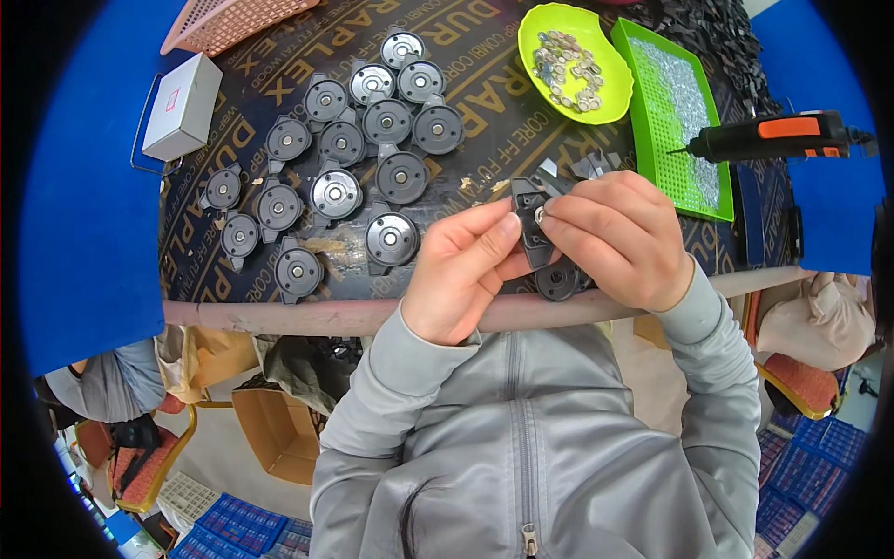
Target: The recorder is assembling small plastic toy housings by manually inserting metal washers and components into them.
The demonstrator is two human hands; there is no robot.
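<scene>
Near the table's front edge, my left hand is closed on a dark plastic bracket, pinching it between thumb and fingers. My right hand presses a small shiny metal disc against the bracket's face with its fingertips. Just beneath the hands lies a round dark plastic part, partly covered by the right hand. Flat dark pieces lie behind the right hand. To the left, several round dark parts with metal centres are spread out in loose rows.
A yellow-green bowl holds several small metal discs. Beside it stands a green perforated basket of small silvery pieces. An orange-and-black electric screwdriver is over its right edge. A white box and pink basket stand at far left.
</scene>
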